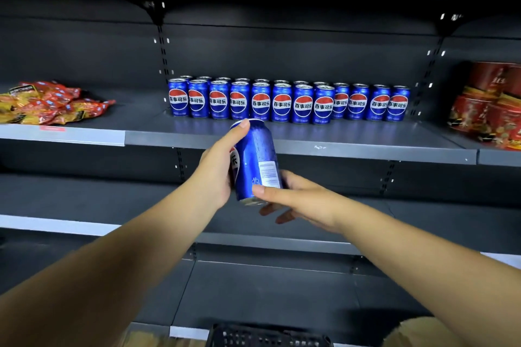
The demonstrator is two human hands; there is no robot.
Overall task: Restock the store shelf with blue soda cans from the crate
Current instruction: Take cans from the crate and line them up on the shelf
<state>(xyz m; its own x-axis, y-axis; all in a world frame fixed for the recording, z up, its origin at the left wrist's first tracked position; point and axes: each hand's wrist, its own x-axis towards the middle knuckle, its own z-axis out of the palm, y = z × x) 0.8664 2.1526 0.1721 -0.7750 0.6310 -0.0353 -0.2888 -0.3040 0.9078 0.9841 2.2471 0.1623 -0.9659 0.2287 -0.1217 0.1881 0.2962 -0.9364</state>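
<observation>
One blue can [255, 160] held in front of the shelf [298, 139], tilted, top leaning up toward the shelf edge, not yet set down. Left hand [217, 172] wraps the can's side with the thumb up near the top rim; right hand [298, 197] pinches the bottom end with thumb and fingers, probably steadying or turning it so the logo faces front like the others. Row of cans [287, 101] stands upright at the back of the shelf, logos out, two deep on the left part, single on the right, so the bare front strip looks like where this one goes. Shelf is dark grey metal, flat, with a pale edge strip. Snack bags [48, 103] lie on the left bay, red tins [490, 104] stacked on the right. Black crate [267, 335] sits just in view at the bottom edge, contents not visible. Lower shelves are dark.
</observation>
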